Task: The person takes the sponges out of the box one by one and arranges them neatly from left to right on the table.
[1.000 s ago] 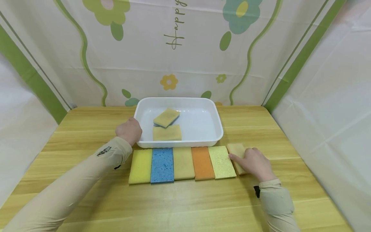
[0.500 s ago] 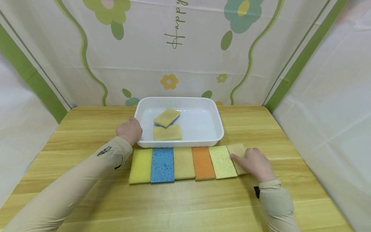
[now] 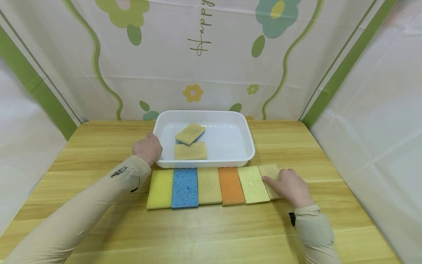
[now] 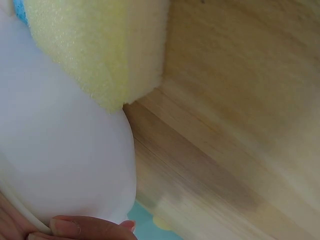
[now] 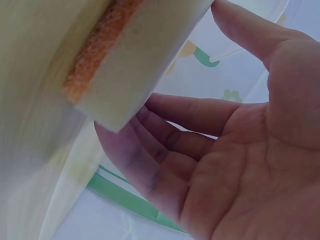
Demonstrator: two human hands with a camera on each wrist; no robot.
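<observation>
My left hand (image 3: 147, 149) grips the near left rim of a white tray (image 3: 199, 164), its fingers curled over the edge; the left wrist view shows fingers (image 4: 95, 227) against the tray wall. Holding the rightmost sponge (image 3: 271, 171) of a row is my right hand (image 3: 292, 186). Its thumb lies over the sponge's top and its fingers are along the far side. That sponge has a pale cream face and an orange layer (image 5: 95, 60) beneath, seen in the right wrist view. Part of it is hidden by the hand.
To its left lie a pale yellow sponge (image 3: 254, 184), an orange sponge (image 3: 232, 186), a tan sponge (image 3: 209, 186), a blue sponge (image 3: 185, 188) and a yellow sponge (image 3: 160, 189). Inside the tray are two tan sponges, one slanted (image 3: 189, 133) and one straight (image 3: 190, 151).
</observation>
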